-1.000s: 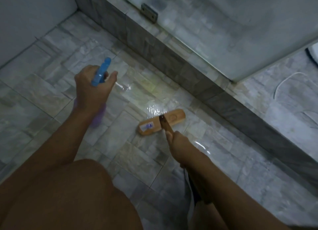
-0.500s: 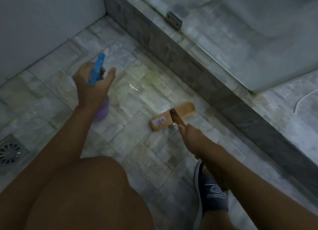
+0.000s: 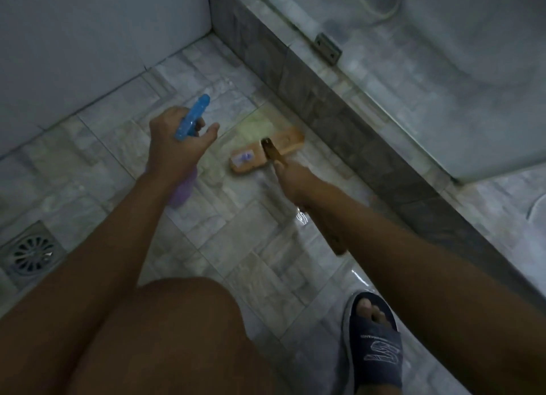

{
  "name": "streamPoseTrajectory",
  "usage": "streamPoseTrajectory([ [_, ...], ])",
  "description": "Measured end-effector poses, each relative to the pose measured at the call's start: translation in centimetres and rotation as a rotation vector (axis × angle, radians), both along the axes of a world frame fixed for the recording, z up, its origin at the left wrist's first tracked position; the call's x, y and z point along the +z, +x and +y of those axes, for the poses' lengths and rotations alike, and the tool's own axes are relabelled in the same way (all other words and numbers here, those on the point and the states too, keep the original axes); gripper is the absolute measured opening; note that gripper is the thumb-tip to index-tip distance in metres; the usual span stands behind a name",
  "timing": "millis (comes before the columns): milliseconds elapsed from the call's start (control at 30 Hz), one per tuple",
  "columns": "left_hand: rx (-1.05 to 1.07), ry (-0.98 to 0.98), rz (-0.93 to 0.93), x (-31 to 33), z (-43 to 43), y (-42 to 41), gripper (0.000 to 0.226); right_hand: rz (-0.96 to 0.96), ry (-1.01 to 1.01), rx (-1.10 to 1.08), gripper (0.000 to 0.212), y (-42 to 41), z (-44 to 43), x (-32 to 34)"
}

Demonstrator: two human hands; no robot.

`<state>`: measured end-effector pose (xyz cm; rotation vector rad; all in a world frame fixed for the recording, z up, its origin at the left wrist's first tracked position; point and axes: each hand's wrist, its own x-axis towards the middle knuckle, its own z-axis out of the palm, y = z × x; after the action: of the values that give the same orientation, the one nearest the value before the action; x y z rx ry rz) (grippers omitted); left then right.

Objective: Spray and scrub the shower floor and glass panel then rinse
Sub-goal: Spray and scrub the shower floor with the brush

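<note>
Wood-brown against the grey tile, your scrubbing brush point(image 3: 291, 142) lies with its flat head on the wet shower floor point(image 3: 236, 235), just beside the dark stone kerb point(image 3: 325, 114). Your right hand point(image 3: 297, 182) is wrapped round the brush's handle close to the head, fingers closed tight on it. The arm reaches forward and down, and the far end of the handle pokes out under your forearm.

Your left hand point(image 3: 177, 149) grips the spray bottle point(image 3: 192, 119) by its neck, back of the hand towards you. Your thumb is stretched out to the right and the other fingers are curled under the blue trigger head. The nozzle points up and away towards the corner by the white wall point(image 3: 88, 40). The bottle's purple body hangs below your wrist, off the floor. That wrist is held higher than the right one, and your bare knee point(image 3: 165, 335) sits between the two arms.

The glass panel point(image 3: 413, 105) stands along the top of the kerb on your right, fixed there by a small metal bracket point(image 3: 327, 49). A round-grated drain point(image 3: 29, 252) sits in the floor at the far left.

As for writing, the brush head carries a small pale label point(image 3: 243, 157) with purplish print, too blurred to read. Your dark slipper point(image 3: 375, 350) at the lower right shows a large S-shaped logo and a line of small letters I cannot make out.
</note>
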<state>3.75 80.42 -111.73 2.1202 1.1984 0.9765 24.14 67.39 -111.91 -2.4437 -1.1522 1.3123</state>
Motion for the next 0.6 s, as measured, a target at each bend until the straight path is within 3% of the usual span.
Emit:
streamPoseTrajectory([
  [167, -0.049, -0.313, -0.059, 1.1, -0.6, 0.0, 0.035, -0.008, -0.213, -0.034, 0.047, 0.6, -10.6, 2.7],
  [300, -0.074, -0.480, 0.077, 0.2, -2.2, -0.7, 0.038, 0.002, -0.209, -0.065, 0.042, 0.0, -7.0, 2.4],
  [600, 0.073, -0.377, 0.106, 0.1, -4.4, -1.9, 0.040, -0.031, -0.140, -0.082, 0.054, -1.2, -3.0, 1.3],
])
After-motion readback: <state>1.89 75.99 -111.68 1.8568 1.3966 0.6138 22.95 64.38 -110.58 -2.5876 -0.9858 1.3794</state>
